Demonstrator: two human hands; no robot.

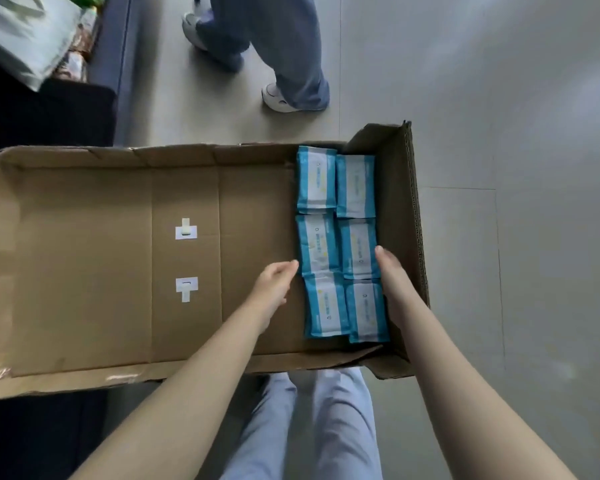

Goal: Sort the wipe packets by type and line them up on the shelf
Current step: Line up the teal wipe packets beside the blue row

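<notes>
The cardboard box (84, 271) has wide free floor left of the wipe packets (340, 244), reachable from above. On the right, the box wall (397, 202) stands just beside them, and the right hand (392, 282) fills that narrow gap.

Another person's legs (284, 46) in white shoes (278, 98) on grey tiled floor (499, 98).

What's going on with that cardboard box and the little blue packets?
A person is leaning over an open cardboard box. Six blue-and-white wipe packets lie flat at its right end, in two columns of three. The left hand is at the block's left edge and the right hand lies along its right edge, next to the box wall, apparently squaring the packets up. Neither hand holds a packet. Someone else's legs show on the floor beyond.
</notes>
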